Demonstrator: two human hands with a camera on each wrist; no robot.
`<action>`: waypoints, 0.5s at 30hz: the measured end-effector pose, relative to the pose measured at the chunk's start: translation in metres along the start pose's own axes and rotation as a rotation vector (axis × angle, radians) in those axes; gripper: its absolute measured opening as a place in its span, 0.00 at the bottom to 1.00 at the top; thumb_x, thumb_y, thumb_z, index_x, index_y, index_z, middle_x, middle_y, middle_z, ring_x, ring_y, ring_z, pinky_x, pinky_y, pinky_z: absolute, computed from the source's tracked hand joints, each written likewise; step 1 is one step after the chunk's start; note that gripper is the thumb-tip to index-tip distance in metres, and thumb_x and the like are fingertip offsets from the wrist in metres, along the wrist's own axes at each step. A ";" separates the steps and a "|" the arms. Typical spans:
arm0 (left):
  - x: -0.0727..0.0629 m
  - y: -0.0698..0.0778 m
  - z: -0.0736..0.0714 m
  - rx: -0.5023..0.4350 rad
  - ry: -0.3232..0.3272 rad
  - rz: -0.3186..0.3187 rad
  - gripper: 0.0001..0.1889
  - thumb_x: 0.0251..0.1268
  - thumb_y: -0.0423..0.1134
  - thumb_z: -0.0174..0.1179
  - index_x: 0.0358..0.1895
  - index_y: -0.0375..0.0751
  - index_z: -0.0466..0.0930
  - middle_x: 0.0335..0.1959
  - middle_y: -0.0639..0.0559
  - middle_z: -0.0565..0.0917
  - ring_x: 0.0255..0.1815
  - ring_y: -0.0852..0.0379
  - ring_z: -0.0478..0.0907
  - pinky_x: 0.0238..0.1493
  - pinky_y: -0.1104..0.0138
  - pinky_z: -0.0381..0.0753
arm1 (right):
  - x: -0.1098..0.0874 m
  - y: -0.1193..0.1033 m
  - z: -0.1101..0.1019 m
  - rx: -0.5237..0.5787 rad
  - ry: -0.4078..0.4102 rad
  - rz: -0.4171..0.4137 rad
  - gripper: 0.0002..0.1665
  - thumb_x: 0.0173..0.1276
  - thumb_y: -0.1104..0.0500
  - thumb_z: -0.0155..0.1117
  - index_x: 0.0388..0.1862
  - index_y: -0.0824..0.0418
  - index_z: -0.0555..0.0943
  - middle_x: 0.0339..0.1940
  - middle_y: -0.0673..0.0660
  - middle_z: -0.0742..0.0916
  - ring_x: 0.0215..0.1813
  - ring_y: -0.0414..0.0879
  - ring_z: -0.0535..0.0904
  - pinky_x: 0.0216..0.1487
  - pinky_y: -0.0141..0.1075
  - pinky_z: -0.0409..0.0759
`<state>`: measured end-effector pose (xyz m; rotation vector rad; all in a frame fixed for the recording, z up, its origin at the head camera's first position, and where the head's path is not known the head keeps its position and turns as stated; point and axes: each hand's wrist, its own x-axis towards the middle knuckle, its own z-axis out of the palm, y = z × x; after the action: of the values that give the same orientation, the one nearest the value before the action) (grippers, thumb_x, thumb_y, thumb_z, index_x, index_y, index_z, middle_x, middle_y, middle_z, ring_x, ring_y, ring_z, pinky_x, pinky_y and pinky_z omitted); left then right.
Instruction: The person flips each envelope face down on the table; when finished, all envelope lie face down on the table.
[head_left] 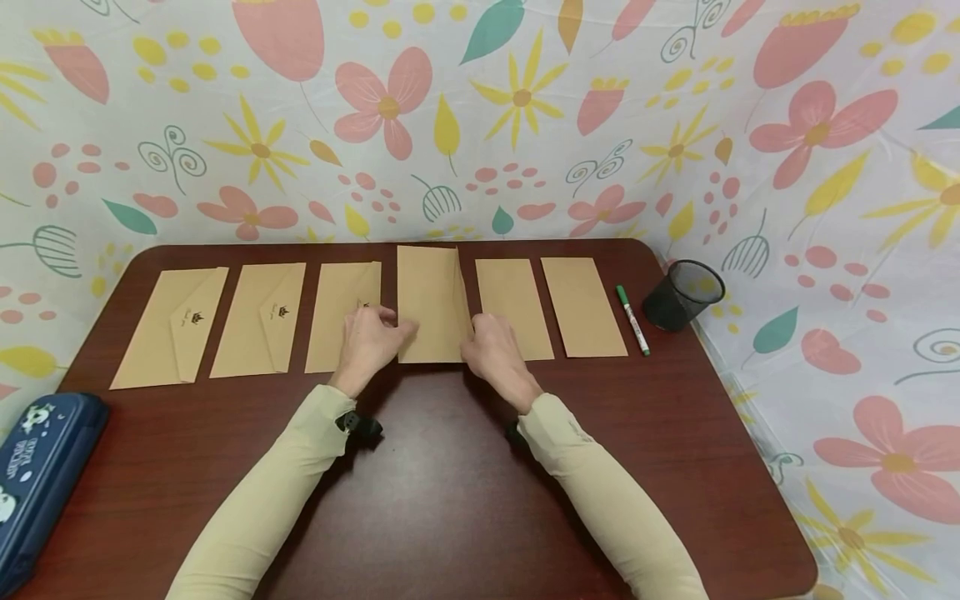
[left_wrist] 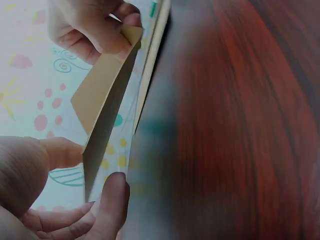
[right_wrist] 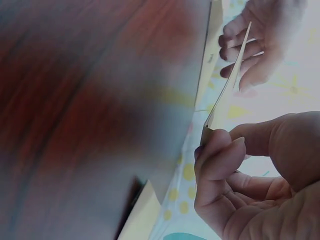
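Observation:
Above the table's middle, a tan paper envelope [head_left: 426,304] is held between both hands, its right side folded along a lengthwise crease. My left hand [head_left: 369,342] holds its left edge, thumb on the upper face and fingers below. At the lower right corner, my right hand [head_left: 495,350] pinches the paper with curled fingers. In the left wrist view the envelope [left_wrist: 102,92] appears tilted, its near end between the left thumb and fingers. The right wrist view shows its thin edge [right_wrist: 227,95] running from the right fingertips toward the left hand [right_wrist: 267,40].
Three envelopes with pointed flaps and small crown prints [head_left: 197,317] lie in a row to the left. Two plain envelopes [head_left: 583,307] lie to the right, beside a green-capped marker [head_left: 633,321] and a black mesh cup [head_left: 684,294]. A blue case [head_left: 47,483] sits at the left edge.

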<state>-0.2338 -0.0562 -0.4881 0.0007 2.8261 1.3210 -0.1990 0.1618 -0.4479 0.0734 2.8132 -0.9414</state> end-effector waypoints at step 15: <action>-0.019 0.035 -0.020 -0.625 -0.295 -0.233 0.36 0.70 0.31 0.71 0.77 0.23 0.68 0.47 0.48 0.87 0.42 0.65 0.88 0.51 0.73 0.87 | 0.007 0.031 0.010 -0.022 0.120 -0.119 0.13 0.70 0.62 0.58 0.23 0.55 0.72 0.21 0.49 0.74 0.23 0.43 0.67 0.25 0.34 0.66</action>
<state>-0.2153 -0.0493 -0.4479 -0.1276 2.0116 1.8866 -0.2013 0.1805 -0.4750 -0.0421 2.9662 -0.9615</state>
